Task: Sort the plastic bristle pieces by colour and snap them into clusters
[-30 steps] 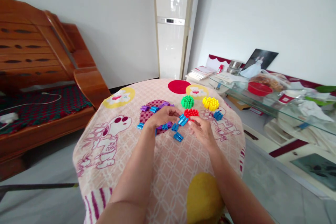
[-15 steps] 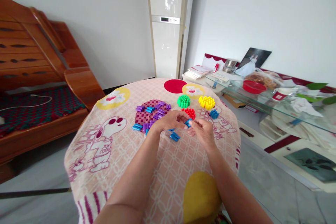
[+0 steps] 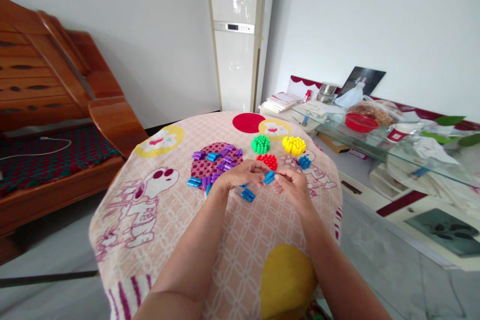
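Over the right half of the round table, my left hand (image 3: 243,174) and my right hand (image 3: 294,187) meet at one small blue plastic peg (image 3: 269,177). The fingertips of both hands are closed on it from either side. Just below my left hand lies another blue peg (image 3: 247,194). Beyond my fingers stands a tight cluster of red pegs (image 3: 267,162), partly hidden by my left hand. A small blue cluster (image 3: 304,162) is upright beyond my right hand. Left of my left hand, loose purple pegs (image 3: 207,180) and blue pegs (image 3: 194,182) lie scattered.
Green pegs (image 3: 260,144) and yellow pegs (image 3: 294,145) stand in clusters farther back on the patterned tablecloth (image 3: 176,240). To the right is a glass shelf (image 3: 393,147) with a red bowl (image 3: 361,122) and a paper cup (image 3: 398,133). A wooden bench (image 3: 108,110) stands left.
The blue peg between my hands now shows more of its length, as my fingers have shifted on it. The whole view has moved slightly. The clusters and loose pegs stay in place.
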The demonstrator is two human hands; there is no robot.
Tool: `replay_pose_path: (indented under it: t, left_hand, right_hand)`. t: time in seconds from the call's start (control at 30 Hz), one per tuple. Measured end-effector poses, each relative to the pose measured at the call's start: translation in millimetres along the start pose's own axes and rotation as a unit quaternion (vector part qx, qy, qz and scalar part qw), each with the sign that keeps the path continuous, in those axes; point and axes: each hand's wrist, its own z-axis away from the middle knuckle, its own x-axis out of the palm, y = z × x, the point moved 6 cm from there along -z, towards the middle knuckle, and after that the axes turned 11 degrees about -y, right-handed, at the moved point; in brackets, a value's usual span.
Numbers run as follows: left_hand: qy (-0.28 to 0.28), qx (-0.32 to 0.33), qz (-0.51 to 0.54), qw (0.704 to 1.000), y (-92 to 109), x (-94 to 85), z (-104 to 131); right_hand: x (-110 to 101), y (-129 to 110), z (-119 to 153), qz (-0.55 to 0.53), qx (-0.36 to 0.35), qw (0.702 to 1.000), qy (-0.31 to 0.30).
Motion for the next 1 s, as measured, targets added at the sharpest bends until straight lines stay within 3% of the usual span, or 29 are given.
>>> replay_pose_path:
  t: [0.1,0.2,0.37,0.47,0.53,0.63,0.73,1.0]
  left_hand:
    - [0.006,0.006,0.007,1.000,2,1.1,-1]
    - [0.052,0.023,-0.003,0.998,3,-11.3,5]
    - [0.243,0.056,-0.038,0.968,4,-63.0,46]
    - [0.363,0.068,-0.054,0.928,3,-92.9,84]
    - [0.434,0.071,-0.049,0.897,1,-107.7,110]
    - [0.506,0.092,-0.019,0.857,-3,-120.5,141]
    - [0.538,0.106,0.003,0.836,-7,-126.4,160]
    - [0.566,0.098,0.002,0.819,-14,-132.1,176]
  right_hand:
    - [-3,-1,3,-0.026,0.019,0.999,-0.013]
    - [-26,-1,5,-0.023,0.015,0.999,0.027]
    - [-106,12,4,0.089,0.006,0.973,0.213]
    - [-145,14,-5,0.221,-0.011,0.933,0.285]
    - [-159,13,-14,0.310,-0.012,0.899,0.310]
    - [-168,15,-29,0.391,0.008,0.864,0.317]
    - [-167,18,-43,0.431,0.023,0.853,0.294]
    - [-160,32,-57,0.486,0.057,0.840,0.233]
